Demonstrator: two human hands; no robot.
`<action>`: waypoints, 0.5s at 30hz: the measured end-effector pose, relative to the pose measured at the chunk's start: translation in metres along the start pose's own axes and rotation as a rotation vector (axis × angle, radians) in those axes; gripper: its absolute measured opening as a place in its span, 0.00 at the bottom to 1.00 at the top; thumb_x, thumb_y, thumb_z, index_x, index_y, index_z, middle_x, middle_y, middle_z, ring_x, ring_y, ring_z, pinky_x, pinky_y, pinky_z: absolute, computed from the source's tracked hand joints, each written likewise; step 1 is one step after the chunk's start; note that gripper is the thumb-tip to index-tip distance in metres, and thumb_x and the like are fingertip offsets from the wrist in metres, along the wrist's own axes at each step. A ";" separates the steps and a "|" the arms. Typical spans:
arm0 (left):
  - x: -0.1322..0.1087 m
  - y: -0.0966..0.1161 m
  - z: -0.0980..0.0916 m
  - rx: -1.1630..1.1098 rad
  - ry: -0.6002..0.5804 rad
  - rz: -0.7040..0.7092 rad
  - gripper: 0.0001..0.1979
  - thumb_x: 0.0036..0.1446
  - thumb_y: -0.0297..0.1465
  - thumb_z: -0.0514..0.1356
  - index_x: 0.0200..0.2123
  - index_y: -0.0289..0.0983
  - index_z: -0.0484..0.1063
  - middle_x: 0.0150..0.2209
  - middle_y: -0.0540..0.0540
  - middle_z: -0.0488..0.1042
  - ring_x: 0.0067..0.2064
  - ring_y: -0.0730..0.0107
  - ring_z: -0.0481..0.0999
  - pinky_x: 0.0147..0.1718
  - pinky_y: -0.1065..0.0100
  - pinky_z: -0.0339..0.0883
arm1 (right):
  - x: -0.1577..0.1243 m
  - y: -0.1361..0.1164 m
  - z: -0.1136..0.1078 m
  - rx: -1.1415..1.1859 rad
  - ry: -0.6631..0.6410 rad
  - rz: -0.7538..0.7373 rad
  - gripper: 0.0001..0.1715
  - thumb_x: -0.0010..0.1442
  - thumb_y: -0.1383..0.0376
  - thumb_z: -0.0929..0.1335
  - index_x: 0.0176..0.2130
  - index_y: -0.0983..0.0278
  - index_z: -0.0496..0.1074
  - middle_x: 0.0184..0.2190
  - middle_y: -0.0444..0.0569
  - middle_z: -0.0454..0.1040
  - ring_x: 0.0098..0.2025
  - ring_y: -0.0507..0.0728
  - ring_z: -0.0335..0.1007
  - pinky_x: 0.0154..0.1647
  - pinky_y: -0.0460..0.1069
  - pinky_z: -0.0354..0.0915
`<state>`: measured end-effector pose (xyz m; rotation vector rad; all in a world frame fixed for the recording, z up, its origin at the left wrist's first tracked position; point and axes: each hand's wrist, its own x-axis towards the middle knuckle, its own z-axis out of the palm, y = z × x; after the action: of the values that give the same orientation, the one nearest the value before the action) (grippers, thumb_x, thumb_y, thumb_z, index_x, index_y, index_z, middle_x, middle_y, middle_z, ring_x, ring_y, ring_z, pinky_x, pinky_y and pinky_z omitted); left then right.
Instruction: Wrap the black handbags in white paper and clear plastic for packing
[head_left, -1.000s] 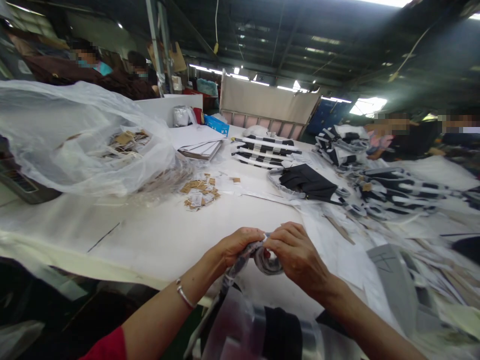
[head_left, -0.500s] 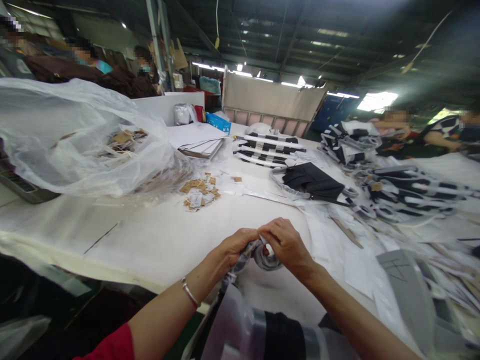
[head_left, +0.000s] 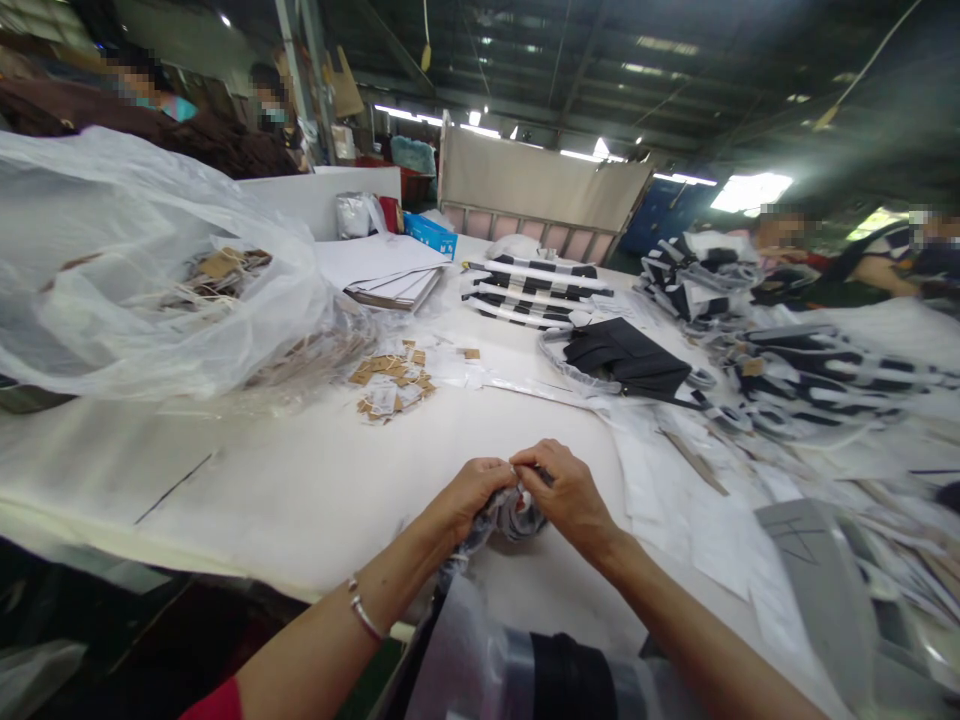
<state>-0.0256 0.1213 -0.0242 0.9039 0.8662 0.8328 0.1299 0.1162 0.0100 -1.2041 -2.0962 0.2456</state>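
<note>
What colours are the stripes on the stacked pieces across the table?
The stacked pieces are black and white, best seen in the head view.

Striped fabric loop (head_left: 521, 518), now smaller, less showing

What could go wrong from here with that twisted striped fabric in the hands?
The twisted black-and-grey striped fabric, pinched between the left hand and right hand, seems to run down into the clear plastic wrapping at the edge of the white-covered table, so a hard pull might drag that wrapping off. The loose brown kraft-paper tags beside the large clear plastic bag could scatter if the bag shifts.
</note>
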 end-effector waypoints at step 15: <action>-0.019 0.021 0.008 0.034 0.011 0.051 0.17 0.39 0.35 0.67 0.35 0.33 0.75 0.27 0.47 0.77 0.26 0.72 0.72 0.27 0.74 0.64 | -0.146 0.045 -0.241 -0.440 0.351 0.943 0.21 0.49 0.49 0.69 0.39 0.55 0.80 0.45 0.56 0.79 0.47 0.69 0.74 0.48 0.61 0.65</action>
<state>-0.0310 0.1103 0.0021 0.9550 0.8717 0.8702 0.3656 -0.0196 0.0971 -2.2573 -1.1814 -0.0255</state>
